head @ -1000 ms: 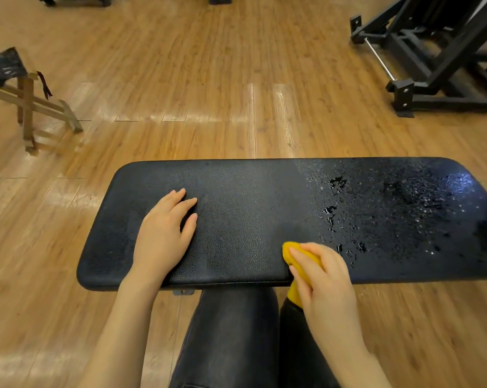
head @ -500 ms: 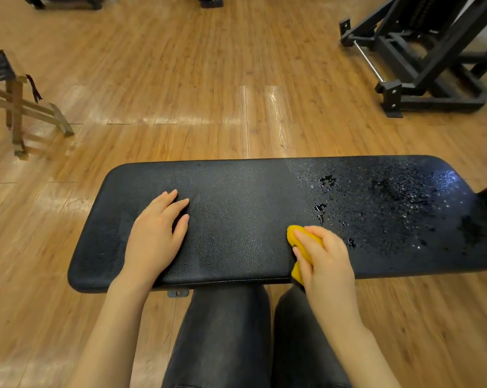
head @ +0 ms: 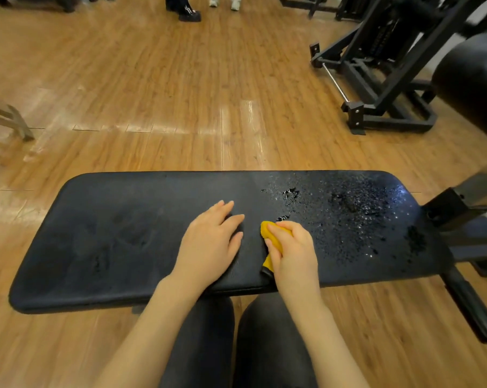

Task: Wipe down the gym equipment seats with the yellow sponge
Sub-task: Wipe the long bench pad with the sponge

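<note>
**Halfway across the bench seat, wet half still to go**

Closest to us are our own knees in dark trousers (head: 200, 340), tucked under the near edge of the bench seat (head: 102, 247). On the pad, our left hand (head: 208, 242) lies flat with fingers spread, and it has slid over from the left part of the seat to sit just beside the right hand. Our right hand (head: 292, 253) has its grip curled around the yellow sponge (head: 270, 236), pressing it onto the pad near the front edge, about mid-length. The sponge has crept a bit further onto the pad and up to the edge of the water droplets (head: 357, 214).

So what does that mean? The left half looks matte and wiped, while the right half is still beaded with spray. We'd guess the next strokes go right, into the wet patch.

Further out there's wooden floor (head: 180, 93), a black machine frame (head: 376, 88) to the right, a round black pad (head: 471, 79) at the far right edge, and some shoes (head: 189, 12) at the top.
</note>
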{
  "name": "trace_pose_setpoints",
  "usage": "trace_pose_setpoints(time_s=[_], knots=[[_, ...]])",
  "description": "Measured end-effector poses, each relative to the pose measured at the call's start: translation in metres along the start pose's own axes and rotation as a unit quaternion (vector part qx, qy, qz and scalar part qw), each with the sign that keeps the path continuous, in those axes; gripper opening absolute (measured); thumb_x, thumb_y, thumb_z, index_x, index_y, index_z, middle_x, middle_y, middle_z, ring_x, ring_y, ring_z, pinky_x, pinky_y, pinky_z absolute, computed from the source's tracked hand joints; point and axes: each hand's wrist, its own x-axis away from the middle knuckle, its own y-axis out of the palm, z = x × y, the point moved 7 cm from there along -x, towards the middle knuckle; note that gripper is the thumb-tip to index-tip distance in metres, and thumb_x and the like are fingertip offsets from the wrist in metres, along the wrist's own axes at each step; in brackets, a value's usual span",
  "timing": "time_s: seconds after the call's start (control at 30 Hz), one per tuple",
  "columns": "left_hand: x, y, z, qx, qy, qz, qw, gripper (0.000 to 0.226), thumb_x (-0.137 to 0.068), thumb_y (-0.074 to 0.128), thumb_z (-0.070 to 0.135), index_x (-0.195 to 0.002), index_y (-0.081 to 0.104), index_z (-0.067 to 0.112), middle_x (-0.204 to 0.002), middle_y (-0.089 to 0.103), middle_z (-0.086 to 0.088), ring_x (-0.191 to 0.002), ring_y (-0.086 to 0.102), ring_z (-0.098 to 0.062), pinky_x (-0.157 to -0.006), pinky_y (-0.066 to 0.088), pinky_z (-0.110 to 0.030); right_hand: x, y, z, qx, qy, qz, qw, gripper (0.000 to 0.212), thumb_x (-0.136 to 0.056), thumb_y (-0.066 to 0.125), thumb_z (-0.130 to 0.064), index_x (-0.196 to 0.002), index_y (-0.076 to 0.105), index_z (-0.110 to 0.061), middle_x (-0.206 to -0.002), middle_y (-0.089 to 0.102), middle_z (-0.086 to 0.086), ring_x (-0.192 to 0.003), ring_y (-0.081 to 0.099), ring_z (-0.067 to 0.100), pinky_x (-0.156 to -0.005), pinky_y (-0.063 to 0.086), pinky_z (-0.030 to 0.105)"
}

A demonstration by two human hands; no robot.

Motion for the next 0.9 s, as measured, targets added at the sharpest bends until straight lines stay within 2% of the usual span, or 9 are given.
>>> trace_pose_setpoints(time_s=[0.1,0.17,0.33,0.43,0.53,0.63,0.77,0.9], knots=[[0.002,0.016,-0.002,0.001,-0.01,-0.018,1.0,0.033,-0.089,0.066,0.024,-0.12,0.067,0.012,-0.132,0.059,-0.012,-0.126,0.053,-0.032,-0.1,0.046,-0.046,0.024,-0.009,0.002,0.0,-0.012,0.007,1.0,0.023,-0.088,0.068,-0.012,-0.111,0.07,-0.01,-0.114,0.06,0.006,-0.108,0.047,0.013,-0.094,0.029,0.009],[0.005,0.018,-0.003,0.002,-0.005,-0.016,1.0,0.033,-0.091,0.06,0.026,-0.121,0.066,0.012,-0.133,0.059,-0.012,-0.126,0.052,-0.032,-0.101,0.044,-0.045,0.042,-0.018,0.006,-0.007,-0.015,0.014,1.0,0.024,-0.089,0.064,-0.016,-0.112,0.069,-0.012,-0.115,0.06,0.003,-0.107,0.045,0.01,-0.096,0.021,0.002],[0.006,0.018,-0.003,0.007,-0.002,-0.012,1.0,0.04,-0.09,0.048,0.032,-0.119,0.067,0.012,-0.131,0.06,-0.012,-0.125,0.053,-0.032,-0.101,0.046,-0.046,0.041,-0.024,0.018,-0.013,-0.025,0.018,0.999,0.029,-0.086,0.06,-0.023,-0.11,0.072,-0.014,-0.114,0.061,0.003,-0.107,0.05,0.016,-0.098,0.022,0.002],[0.006,0.019,-0.004,0.016,-0.004,-0.019,1.0,0.047,-0.091,0.039,0.037,-0.12,0.066,0.013,-0.132,0.059,-0.011,-0.126,0.053,-0.031,-0.101,0.046,-0.047,0.009,-0.018,0.026,0.005,-0.015,0.018,1.0,0.025,-0.086,0.062,-0.02,-0.107,0.072,-0.012,-0.111,0.062,0.007,-0.104,0.054,0.026,-0.092,0.028,0.013],[0.006,0.019,-0.003,0.017,-0.002,-0.015,1.0,0.045,-0.091,0.04,0.037,-0.12,0.066,0.013,-0.132,0.059,-0.011,-0.126,0.052,-0.031,-0.101,0.046,-0.048,-0.003,-0.016,0.028,0.006,0.011,0.016,1.0,0.023,-0.087,0.067,-0.013,-0.109,0.071,-0.012,-0.112,0.061,0.006,-0.105,0.051,0.026,-0.089,0.032,0.021],[0.007,0.019,-0.004,0.017,0.002,-0.009,1.0,0.039,-0.09,0.05,0.031,-0.12,0.066,0.013,-0.132,0.059,-0.011,-0.126,0.052,-0.031,-0.101,0.046,-0.047,0.015,-0.022,0.026,0.01,0.0,0.037,0.999,0.024,-0.086,0.063,-0.017,-0.109,0.071,-0.012,-0.112,0.06,0.005,-0.105,0.049,0.02,-0.089,0.029,0.014],[0.006,0.02,-0.004,0.009,-0.001,-0.008,1.0,0.042,-0.091,0.044,0.035,-0.118,0.066,0.013,-0.131,0.06,-0.01,-0.125,0.053,-0.031,-0.1,0.045,-0.046,0.046,-0.033,0.029,0.0,-0.001,0.045,0.999,0.03,-0.087,0.058,-0.022,-0.113,0.07,-0.015,-0.113,0.06,0.001,-0.106,0.047,0.014,-0.096,0.022,0.003],[0.007,0.019,-0.003,0.007,0.001,-0.005,1.0,0.041,-0.091,0.045,0.034,-0.117,0.067,0.013,-0.13,0.061,-0.011,-0.124,0.054,-0.031,-0.099,0.046,-0.046,0.027,-0.03,0.032,0.002,-0.012,0.03,0.999,0.024,-0.085,0.063,-0.02,-0.106,0.072,-0.014,-0.11,0.061,0.005,-0.102,0.052,0.021,-0.092,0.027,0.01]])
